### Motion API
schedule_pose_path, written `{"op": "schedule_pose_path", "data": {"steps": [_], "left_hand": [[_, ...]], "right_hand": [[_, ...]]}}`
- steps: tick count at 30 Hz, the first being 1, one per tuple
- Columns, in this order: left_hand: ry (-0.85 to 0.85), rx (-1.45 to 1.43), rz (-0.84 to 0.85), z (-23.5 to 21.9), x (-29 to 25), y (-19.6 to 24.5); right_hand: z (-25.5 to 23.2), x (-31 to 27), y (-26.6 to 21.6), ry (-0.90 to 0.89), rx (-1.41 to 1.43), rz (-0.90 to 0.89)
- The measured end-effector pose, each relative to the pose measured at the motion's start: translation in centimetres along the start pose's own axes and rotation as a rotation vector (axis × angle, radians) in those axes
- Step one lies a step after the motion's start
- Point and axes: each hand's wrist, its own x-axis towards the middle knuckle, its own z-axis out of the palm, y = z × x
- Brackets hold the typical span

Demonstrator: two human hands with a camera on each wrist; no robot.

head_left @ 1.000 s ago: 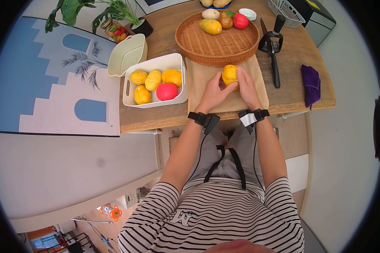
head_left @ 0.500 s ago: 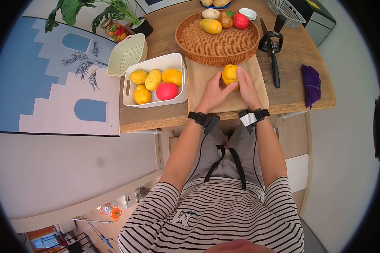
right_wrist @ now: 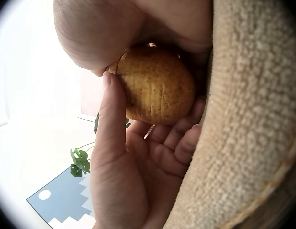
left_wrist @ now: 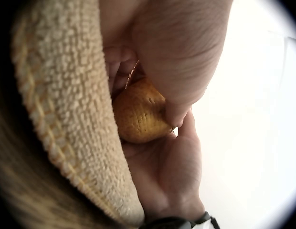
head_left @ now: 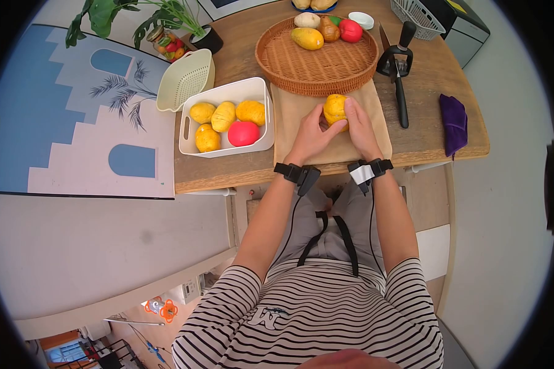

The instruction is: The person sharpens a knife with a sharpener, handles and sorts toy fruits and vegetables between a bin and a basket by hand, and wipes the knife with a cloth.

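Observation:
A yellow potato [head_left: 334,109] with fine lines and specks on its skin is held between both hands over a beige towel [head_left: 295,117]. My left hand [head_left: 311,134] grips its left side, and my right hand [head_left: 361,126] wraps round its right side. In the left wrist view the potato [left_wrist: 141,114] sits low between the palms, partly covered by fingers. The right wrist view has a thumb pressed along the potato [right_wrist: 160,88], with terry cloth [right_wrist: 248,114] close beside it.
A white box [head_left: 228,150] on the left holds several yellow potatoes and a pinkish-red round thing [head_left: 244,133]. Beyond the towel stands a wicker tray [head_left: 317,64] with produce at its far side. A black-handled knife [head_left: 401,104] and a purple cloth [head_left: 453,123] lie to the right.

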Motion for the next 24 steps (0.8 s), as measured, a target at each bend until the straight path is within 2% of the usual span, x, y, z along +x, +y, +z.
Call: {"op": "schedule_pose_path", "data": {"steps": [20,22,23,24], "left_hand": [[-0.018,0.024,0.007,-0.1,-0.1,0.4],[0.038,-0.236,-0.09,0.2,-0.4,1.0],[0.037,-0.236,-0.088,-0.1,-0.3,1.0],[0.025,-0.328,-0.177,-0.7,-0.2,0.9]], "right_hand": [[-0.3,0.1,0.8,-0.001,-0.017,0.002],[-0.7,0.1,1.9,-0.025,0.069,0.084],[-0.5,0.1,1.3,-0.024,0.069,0.083],[-0.2,-0.1,0.7,-0.027,0.02,0.014]]}}
